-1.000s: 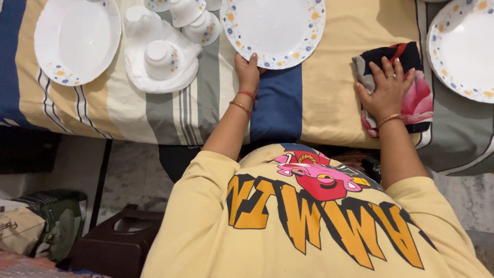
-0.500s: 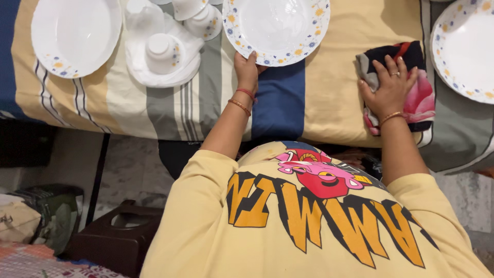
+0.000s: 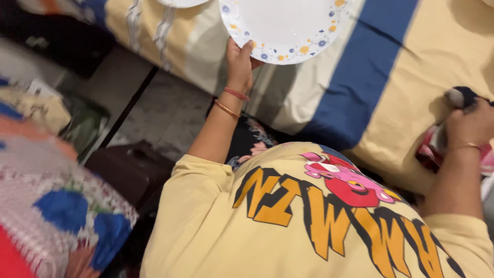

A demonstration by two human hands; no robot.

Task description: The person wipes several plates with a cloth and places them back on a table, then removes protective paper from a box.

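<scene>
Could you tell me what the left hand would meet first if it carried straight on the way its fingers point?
The left hand already grips the plate by its rim; pushing on, it would probably slide further across that plate.

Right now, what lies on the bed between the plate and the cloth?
In the head view, only striped bedsheet lies between the plate in the left hand and the cloth under the right hand.

A plate point(image 3: 285, 25) is seen at the top centre of the frame, over the bedsheet point(image 3: 360, 77), gripped at its lower left rim by the left hand point(image 3: 239, 59). At the right edge, a cloth point(image 3: 453, 134) is pressed on the bedsheet under the right hand point(image 3: 471, 126). A stool point(image 3: 128, 170) is found on the floor point(image 3: 164, 110), lower left.
</scene>
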